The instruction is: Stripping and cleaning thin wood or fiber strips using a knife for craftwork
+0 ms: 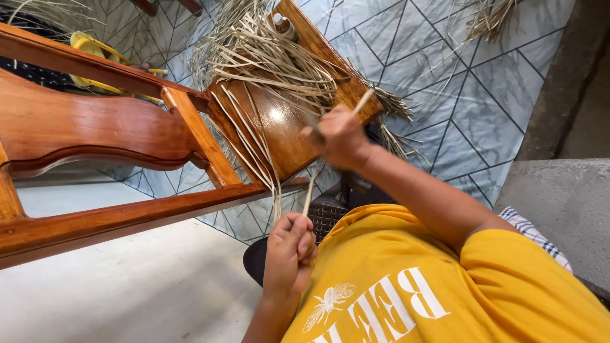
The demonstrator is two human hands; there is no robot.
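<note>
My right hand (340, 136) is closed around the upper part of a thin pale straw strip (309, 194); the strip's tip sticks out past my fingers. My left hand (289, 246) grips the lower end of the same strip, held taut in front of my yellow shirt. Just beyond my right hand, a glossy brown wooden board (286, 130) carries a pile of dry straw strips (267, 54), some hanging over its near edge.
A varnished wooden furniture frame (95, 127) fills the left side. A yellow object (92, 47) lies behind it and a small bottle (283, 25) stands on the board's far end. The floor is patterned grey tile (470, 89), and more straw (486, 16) lies at the top right. A concrete step (559, 197) is on the right.
</note>
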